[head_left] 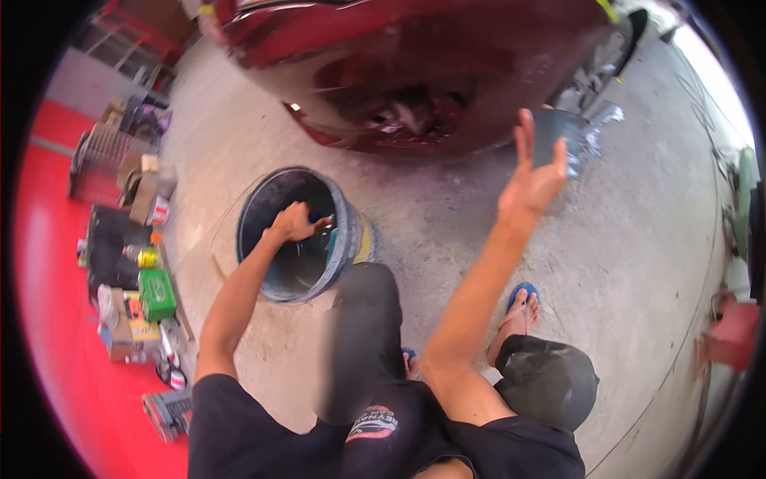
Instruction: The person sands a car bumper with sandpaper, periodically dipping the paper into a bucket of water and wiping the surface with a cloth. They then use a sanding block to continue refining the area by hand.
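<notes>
Over the mouth of a dark bucket with murky liquid inside is my left hand; its fingers reach down past the rim, and whether they grip anything is hard to make out. My right hand is raised at the right, its fingers wrapped around the edges of a dark grey flat sheet. Beyond that hand stands a dark red car body panel, close to the sheet; the frame does not show clearly whether they touch.
Boxes, a green carton and bottles line the red floor strip at the left. A cable runs along the concrete floor at the right, near a red object. My knees flank the middle.
</notes>
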Demonstrator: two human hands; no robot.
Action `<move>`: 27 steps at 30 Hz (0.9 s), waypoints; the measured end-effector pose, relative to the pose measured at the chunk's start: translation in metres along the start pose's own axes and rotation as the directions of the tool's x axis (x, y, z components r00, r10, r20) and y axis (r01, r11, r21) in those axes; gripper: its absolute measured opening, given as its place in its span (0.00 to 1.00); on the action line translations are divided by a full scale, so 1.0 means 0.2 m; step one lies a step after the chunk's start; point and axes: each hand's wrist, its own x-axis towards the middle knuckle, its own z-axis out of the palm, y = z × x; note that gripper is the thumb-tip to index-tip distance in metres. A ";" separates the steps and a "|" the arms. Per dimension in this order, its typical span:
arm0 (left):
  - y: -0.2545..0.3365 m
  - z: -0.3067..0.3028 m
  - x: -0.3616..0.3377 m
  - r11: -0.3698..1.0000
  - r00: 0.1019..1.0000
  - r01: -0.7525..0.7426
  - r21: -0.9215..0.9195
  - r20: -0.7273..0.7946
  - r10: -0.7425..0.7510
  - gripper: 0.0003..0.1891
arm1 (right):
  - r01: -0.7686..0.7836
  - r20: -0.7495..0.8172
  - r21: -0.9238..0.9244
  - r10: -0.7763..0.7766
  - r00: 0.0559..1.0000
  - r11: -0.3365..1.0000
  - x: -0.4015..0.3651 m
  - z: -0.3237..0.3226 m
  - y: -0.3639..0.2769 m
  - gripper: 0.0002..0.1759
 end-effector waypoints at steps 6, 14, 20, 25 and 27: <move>-0.51 0.94 0.56 0.910 0.924 0.276 -0.308 0.345 -0.163 0.36 | -0.060 -0.030 0.057 0.061 0.998 0.997 -0.08 0.04 0.07 0.27; -0.45 0.92 0.49 0.729 0.881 0.392 -0.560 0.456 -0.123 0.37 | -0.106 0.014 -0.011 0.106 0.994 0.994 -0.20 0.05 0.13 0.29; -0.37 0.87 0.47 0.801 0.835 0.254 -0.542 0.541 0.102 0.45 | -0.064 0.108 -0.136 0.079 0.991 0.989 -0.33 0.13 0.05 0.28; -0.42 0.95 0.61 0.819 0.816 0.243 -0.519 0.566 0.116 0.37 | 0.003 0.215 -0.253 0.054 0.975 0.967 -0.37 0.30 -0.19 0.28; -0.46 0.91 0.65 0.766 0.823 0.291 -0.572 0.558 0.104 0.35 | 0.021 0.245 -0.275 0.049 0.968 0.961 -0.39 0.35 -0.33 0.27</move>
